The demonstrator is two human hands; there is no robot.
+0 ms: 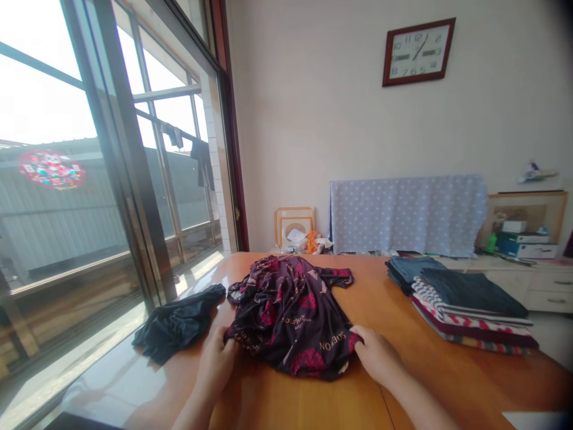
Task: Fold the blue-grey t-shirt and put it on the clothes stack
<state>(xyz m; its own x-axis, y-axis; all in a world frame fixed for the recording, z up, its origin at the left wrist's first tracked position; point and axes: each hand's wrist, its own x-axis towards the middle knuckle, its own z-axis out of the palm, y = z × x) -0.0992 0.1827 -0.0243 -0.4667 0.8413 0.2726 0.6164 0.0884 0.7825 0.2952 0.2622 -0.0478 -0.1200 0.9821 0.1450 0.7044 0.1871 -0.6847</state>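
- My left hand [218,358] is in close, fingers curled and pinching the near-left hem of the dark patterned shirt [290,313].
- My right hand [376,353] is just as near on the other side, fingers closed on the near-right corner of that hem, knuckles up, forearm angling in from the lower right.
- So the shirt lies straight ahead of both sets of fingers, bunched on the desk [447,376], its long axis running away from me toward the wall, one sleeve sticking out at the far right.
- Left of it, just beside, a crumpled black garment [179,322] at the window edge.
- Farther right, well apart, a folded stack of clothes [465,307].
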